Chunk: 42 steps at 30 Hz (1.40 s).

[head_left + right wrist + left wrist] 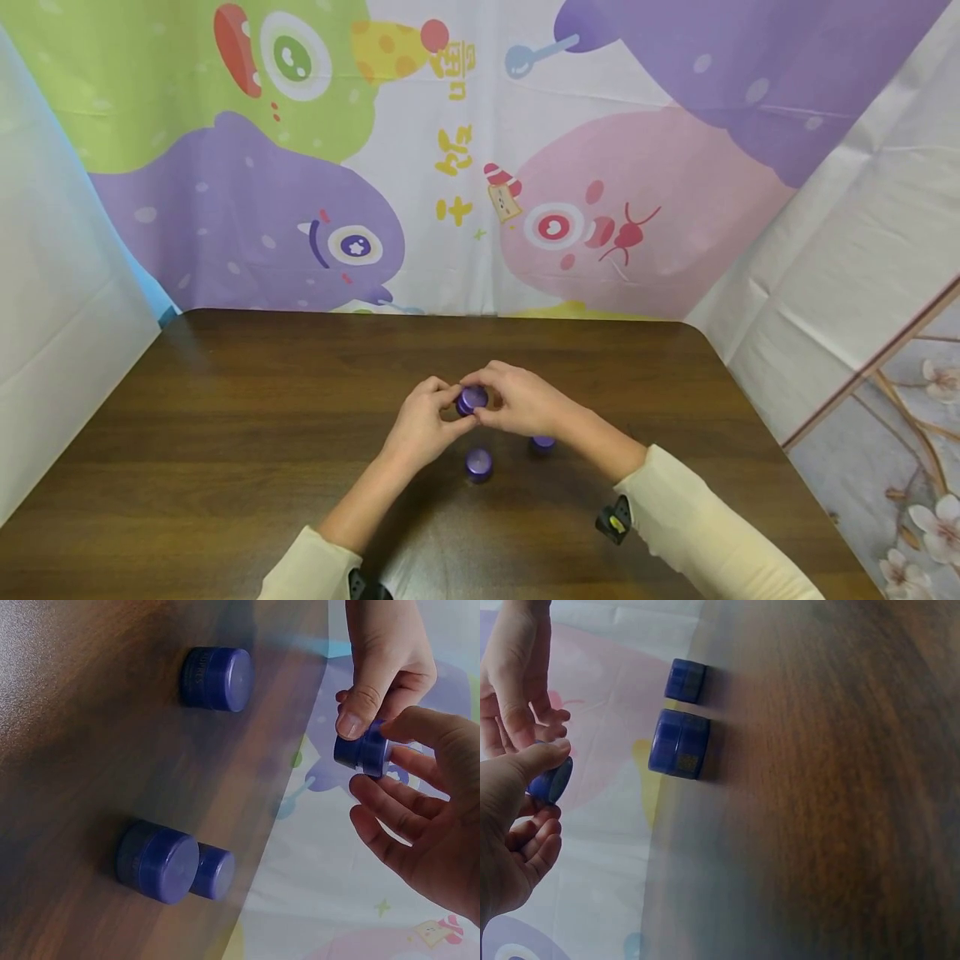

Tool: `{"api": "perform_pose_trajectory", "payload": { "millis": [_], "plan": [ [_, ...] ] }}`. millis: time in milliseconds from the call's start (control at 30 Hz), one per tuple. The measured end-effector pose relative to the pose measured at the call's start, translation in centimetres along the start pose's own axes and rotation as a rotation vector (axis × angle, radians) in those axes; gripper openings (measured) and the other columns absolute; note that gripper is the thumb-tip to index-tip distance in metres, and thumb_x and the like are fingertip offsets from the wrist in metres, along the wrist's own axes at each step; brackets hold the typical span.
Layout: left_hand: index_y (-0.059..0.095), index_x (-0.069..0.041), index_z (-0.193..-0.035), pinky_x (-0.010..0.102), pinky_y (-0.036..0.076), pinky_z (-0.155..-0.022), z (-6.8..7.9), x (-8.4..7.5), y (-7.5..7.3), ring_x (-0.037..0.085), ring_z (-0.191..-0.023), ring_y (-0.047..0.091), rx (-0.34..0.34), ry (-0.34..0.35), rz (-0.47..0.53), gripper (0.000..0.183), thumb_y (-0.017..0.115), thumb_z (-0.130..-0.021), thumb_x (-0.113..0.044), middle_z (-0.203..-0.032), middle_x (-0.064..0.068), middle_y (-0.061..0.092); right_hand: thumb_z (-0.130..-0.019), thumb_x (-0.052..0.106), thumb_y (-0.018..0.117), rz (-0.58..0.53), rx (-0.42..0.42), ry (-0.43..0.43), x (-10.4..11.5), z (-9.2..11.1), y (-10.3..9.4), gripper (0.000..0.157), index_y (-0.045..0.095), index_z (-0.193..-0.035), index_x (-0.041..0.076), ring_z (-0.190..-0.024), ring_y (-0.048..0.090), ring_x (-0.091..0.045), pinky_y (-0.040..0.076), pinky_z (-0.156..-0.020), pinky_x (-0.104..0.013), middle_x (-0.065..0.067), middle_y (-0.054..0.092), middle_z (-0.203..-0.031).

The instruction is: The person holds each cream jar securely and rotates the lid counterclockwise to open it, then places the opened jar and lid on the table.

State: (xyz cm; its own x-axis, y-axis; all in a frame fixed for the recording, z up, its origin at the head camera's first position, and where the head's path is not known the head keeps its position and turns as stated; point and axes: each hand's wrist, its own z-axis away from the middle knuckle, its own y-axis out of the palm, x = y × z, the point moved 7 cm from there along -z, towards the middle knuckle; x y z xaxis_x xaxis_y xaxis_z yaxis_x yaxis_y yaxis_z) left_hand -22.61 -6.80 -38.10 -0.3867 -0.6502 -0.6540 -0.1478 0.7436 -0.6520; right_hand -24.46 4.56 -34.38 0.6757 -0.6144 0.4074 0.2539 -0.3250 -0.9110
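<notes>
Both hands meet over the table around one small purple jar [472, 400], held up off the wood. My left hand [426, 425] pinches its darker body, thumb pressed on the side in the right wrist view. Thumb and fingers of my right hand [522, 400] pinch the lid end [373, 752], while the other fingers spread loosely. A second purple jar [478, 464] stands upright on the table, nearer the body. Partly behind the right wrist in the head view is another jar [542, 443]. The right wrist view shows a smaller jar [216, 871] partly hidden behind a larger one [159, 862].
The dark wooden table [247, 433] carries the standing jars. A cartoon-printed curtain [450, 275] hangs at its far edge, with white cloth [67, 250] on the left and a flowered panel [900, 467] on the right.
</notes>
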Motion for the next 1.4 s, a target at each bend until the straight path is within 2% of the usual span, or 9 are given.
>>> {"api": "perform_pose_trajectory", "payload": {
  "millis": [200, 400, 667, 767, 933, 1100, 1233, 1400],
  "plan": [
    [0.066, 0.004, -0.111, 0.026, 0.048, -0.067, 0.0, 0.14, -0.05, 0.021, -0.08, 0.056, -0.002, 0.002, -0.008, 0.048, 0.08, -0.074, -0.024, -0.088, 0.007, 0.06, -0.085, 0.03, 0.069, 0.021, -0.03, 0.025, -0.06, -0.02, -0.22, 0.044, 0.059, -0.122, 0.009, -0.076, 0.057, -0.011, 0.045, -0.065, -0.019, -0.003, 0.059, -0.103],
    [0.066, 0.004, -0.11, 0.025, 0.046, -0.067, 0.09, 0.03, -0.12, 0.022, -0.079, 0.056, -0.005, 0.003, 0.001, 0.047, 0.08, -0.074, -0.023, -0.088, 0.006, 0.06, -0.084, 0.026, 0.069, 0.039, -0.033, 0.018, 0.0, -0.2, -0.24, 0.037, 0.063, -0.116, 0.008, -0.073, 0.056, -0.007, 0.045, -0.064, -0.017, -0.002, 0.06, -0.097],
    [0.067, 0.002, -0.11, 0.027, 0.046, -0.068, 0.02, -0.03, -0.05, 0.023, -0.079, 0.056, -0.006, 0.002, -0.005, 0.044, 0.079, -0.074, -0.021, -0.087, 0.008, 0.059, -0.084, 0.022, 0.068, 0.023, -0.002, -0.012, 0.12, -0.14, -0.11, 0.042, 0.058, -0.123, 0.01, -0.081, 0.06, -0.017, 0.046, -0.068, -0.02, -0.004, 0.059, -0.105],
    [0.067, 0.002, -0.11, 0.029, 0.048, -0.069, 0.06, -0.14, -0.11, 0.024, -0.08, 0.057, -0.01, 0.006, -0.01, 0.046, 0.08, -0.073, -0.022, -0.087, 0.008, 0.06, -0.084, 0.026, 0.069, 0.026, -0.01, 0.002, 0.06, -0.1, -0.17, 0.045, 0.057, -0.125, 0.01, -0.081, 0.059, -0.014, 0.046, -0.068, -0.02, -0.004, 0.059, -0.107],
    [0.066, 0.004, -0.111, 0.027, 0.048, -0.068, 0.06, -0.09, 0.01, 0.019, -0.078, 0.056, -0.004, 0.001, -0.018, 0.048, 0.08, -0.074, -0.024, -0.087, 0.005, 0.059, -0.085, 0.029, 0.069, 0.041, -0.029, 0.03, -0.1, -0.12, -0.3, 0.04, 0.061, -0.118, 0.009, -0.079, 0.059, -0.013, 0.045, -0.066, -0.02, -0.002, 0.06, -0.101],
    [0.067, 0.003, -0.111, 0.025, 0.046, -0.066, 0.09, 0.03, 0.12, 0.021, -0.078, 0.055, 0.004, -0.002, -0.012, 0.046, 0.079, -0.074, -0.023, -0.088, 0.006, 0.059, -0.084, 0.024, 0.068, 0.04, -0.009, 0.015, 0.05, -0.23, -0.14, 0.035, 0.063, -0.116, 0.011, -0.078, 0.058, -0.014, 0.045, -0.066, -0.02, -0.001, 0.059, -0.097],
    [0.067, 0.002, -0.11, 0.026, 0.047, -0.067, 0.14, 0.01, 0.05, 0.023, -0.078, 0.056, 0.001, 0.007, -0.013, 0.045, 0.079, -0.074, -0.022, -0.087, 0.008, 0.059, -0.084, 0.022, 0.068, 0.031, 0.014, 0.004, 0.2, -0.21, 0.0, 0.039, 0.061, -0.121, 0.012, -0.079, 0.057, -0.015, 0.045, -0.067, -0.02, -0.002, 0.058, -0.103],
    [0.067, 0.003, -0.11, 0.028, 0.048, -0.068, 0.15, -0.05, -0.08, 0.019, -0.078, 0.055, -0.012, 0.016, -0.021, 0.046, 0.08, -0.073, -0.023, -0.087, 0.007, 0.059, -0.083, 0.031, 0.07, 0.03, -0.012, 0.016, 0.22, -0.05, -0.23, 0.047, 0.058, -0.124, 0.009, -0.08, 0.058, -0.015, 0.045, -0.067, -0.02, -0.003, 0.059, -0.105]
  ]
}}
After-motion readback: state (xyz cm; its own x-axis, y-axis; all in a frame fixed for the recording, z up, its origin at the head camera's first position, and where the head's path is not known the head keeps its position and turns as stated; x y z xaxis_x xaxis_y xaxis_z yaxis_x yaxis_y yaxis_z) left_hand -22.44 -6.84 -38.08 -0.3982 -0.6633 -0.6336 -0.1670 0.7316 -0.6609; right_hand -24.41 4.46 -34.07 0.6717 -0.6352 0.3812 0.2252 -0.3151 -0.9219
